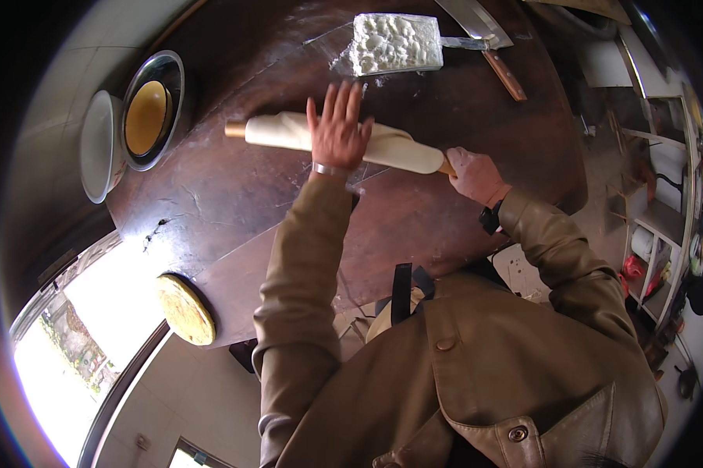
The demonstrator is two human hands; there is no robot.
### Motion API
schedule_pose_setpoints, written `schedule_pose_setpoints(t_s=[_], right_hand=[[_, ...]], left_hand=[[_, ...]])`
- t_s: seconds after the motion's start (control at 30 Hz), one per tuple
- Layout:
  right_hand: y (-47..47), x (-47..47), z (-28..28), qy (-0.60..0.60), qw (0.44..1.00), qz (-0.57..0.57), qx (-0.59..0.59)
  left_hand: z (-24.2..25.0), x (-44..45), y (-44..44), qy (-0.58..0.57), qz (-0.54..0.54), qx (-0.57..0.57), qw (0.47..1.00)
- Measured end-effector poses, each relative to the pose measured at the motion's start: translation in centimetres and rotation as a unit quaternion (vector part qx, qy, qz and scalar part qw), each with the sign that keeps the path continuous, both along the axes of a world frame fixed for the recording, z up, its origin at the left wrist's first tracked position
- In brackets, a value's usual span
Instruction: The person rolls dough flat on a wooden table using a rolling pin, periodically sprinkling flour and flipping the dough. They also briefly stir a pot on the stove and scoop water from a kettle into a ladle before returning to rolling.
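A sheet of pale dough (407,153) is wrapped around a wooden rolling pin (235,128), which lies across the dark wooden table. My left hand (340,126) rests flat on the rolled dough near its middle, palm down with fingers spread. At the pin's right end, my right hand (474,175) grips the bare wood with the fingers closed around it. Beyond the pin, a rectangular tray (441,44) holds white flour (395,42), some of it spilled on the wood. Next to it lies a cleaver with a wooden handle (505,75).
A metal basin (179,76) with a yellow-orange bowl (145,117) inside stands at the left, beside a white bowl (97,146). A round flatbread (185,310) lies at the table's near left corner. Shelving (659,225) with several items lines the right side.
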State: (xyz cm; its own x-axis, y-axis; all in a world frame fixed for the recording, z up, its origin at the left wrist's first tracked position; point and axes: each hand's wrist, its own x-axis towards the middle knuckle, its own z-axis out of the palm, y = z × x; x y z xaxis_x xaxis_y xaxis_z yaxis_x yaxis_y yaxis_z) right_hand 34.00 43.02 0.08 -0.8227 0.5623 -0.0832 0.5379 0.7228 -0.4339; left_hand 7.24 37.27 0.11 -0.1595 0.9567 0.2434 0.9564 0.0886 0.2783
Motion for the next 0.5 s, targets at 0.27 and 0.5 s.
schedule_pose_setpoints(t_s=[0.27,0.5], right_hand=[[-7.0,0.0,0.0,0.022,0.985,-0.016,-0.171],[-17.3,-2.4,0.7,0.021,0.979,0.053,-0.196]], left_hand=[[-0.1,-0.6,-2.9,0.000,-0.140,-0.107,0.984],[4.4,-2.8,-10.9,0.005,-0.093,-0.317,0.944]])
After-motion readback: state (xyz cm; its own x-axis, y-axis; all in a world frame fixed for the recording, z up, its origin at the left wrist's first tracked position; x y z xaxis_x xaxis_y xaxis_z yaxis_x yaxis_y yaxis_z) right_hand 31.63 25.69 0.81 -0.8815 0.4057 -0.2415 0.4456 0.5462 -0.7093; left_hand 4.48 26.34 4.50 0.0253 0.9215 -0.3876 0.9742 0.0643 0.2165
